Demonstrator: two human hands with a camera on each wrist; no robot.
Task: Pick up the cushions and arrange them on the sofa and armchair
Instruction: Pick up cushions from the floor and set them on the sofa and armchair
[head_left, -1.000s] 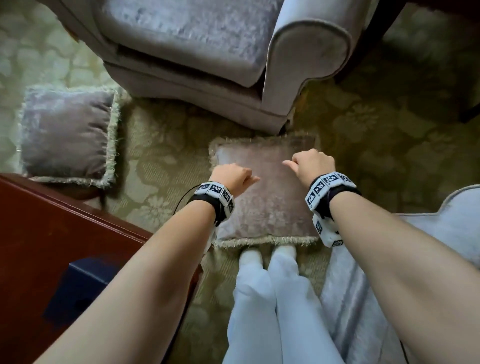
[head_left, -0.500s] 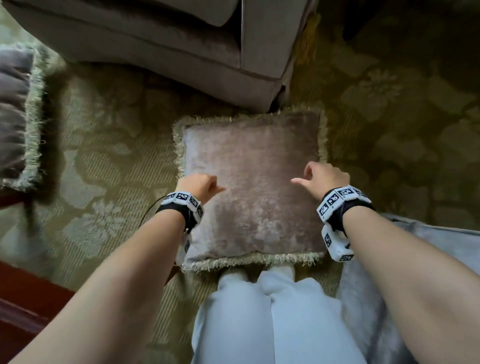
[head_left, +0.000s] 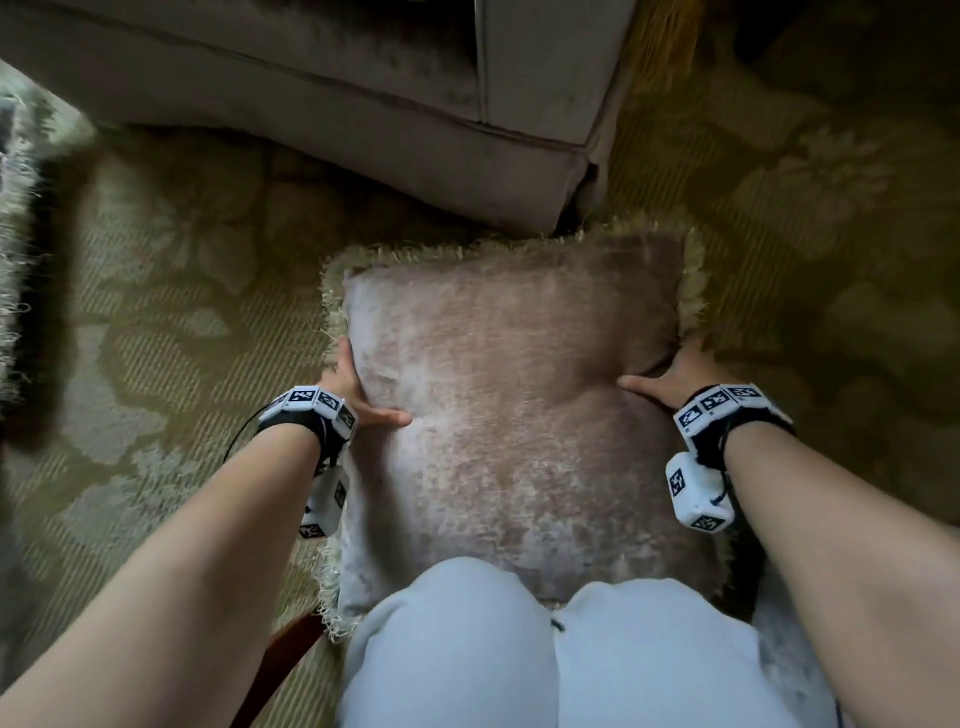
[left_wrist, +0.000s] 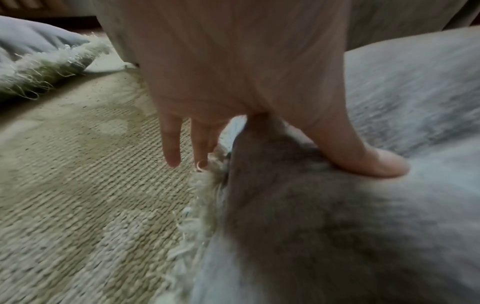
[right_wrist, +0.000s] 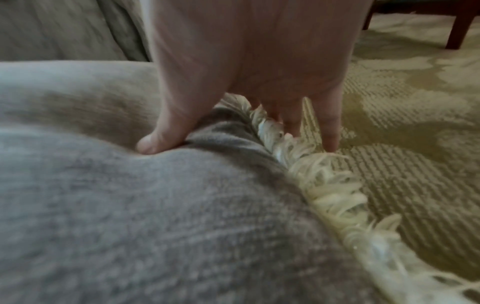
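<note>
A square grey-brown velvet cushion (head_left: 514, 415) with a cream fringe lies on the patterned carpet in front of my knees. My left hand (head_left: 363, 387) grips its left edge. The thumb (left_wrist: 376, 164) presses a dent into the top and the fingers (left_wrist: 172, 148) reach down beside the fringe. My right hand (head_left: 665, 371) grips the right edge the same way, with its thumb (right_wrist: 155, 142) on top and its fingers (right_wrist: 330, 131) behind the fringe. The armchair's base (head_left: 363, 119) stands just beyond the cushion. A second fringed cushion (head_left: 15, 234) lies at the far left.
Green floral carpet (head_left: 182, 312) spreads all round. My pale-trousered knees (head_left: 519, 649) cover the cushion's near edge. A dark wooden table corner (head_left: 280, 660) sits low at the left, grey sofa upholstery (head_left: 779, 654) low at the right. A wooden furniture leg (right_wrist: 459, 26) stands beyond my right hand.
I have crouched closer to the cushion. Both hands moved from hovering above it out to its left and right edges and took hold, thumbs pressing into the top.
</note>
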